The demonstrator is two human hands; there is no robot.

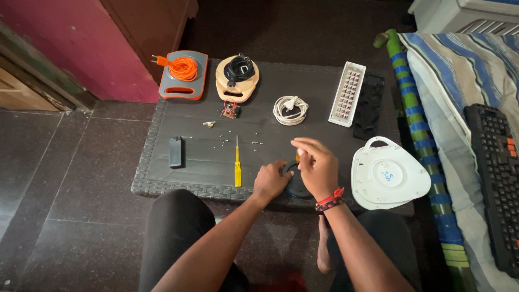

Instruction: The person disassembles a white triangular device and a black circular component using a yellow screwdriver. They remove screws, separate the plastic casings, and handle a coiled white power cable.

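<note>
My left hand (272, 180) grips the edge of a dark round disc-shaped part (296, 187) lying near the front edge of the low grey wicker table (162, 186). My right hand (316, 163) is over the same part, fingers pinched on a small orange-yellow tool handle (298, 157) held upright; the tip is hidden. A yellow screwdriver (237, 166) lies just left of my left hand. A white rounded-triangle housing shell (387, 174) with a handle sits to the right of my right hand.
Farther back lie an orange cable reel (184, 74), a beige reel with black cord (237, 77), a coiled white cord (290, 110), a white LED panel (347, 93), a small circuit board (231, 110), a black box (175, 151) and loose screws (240, 143). A keyboard (494, 178) rests on the bed at right.
</note>
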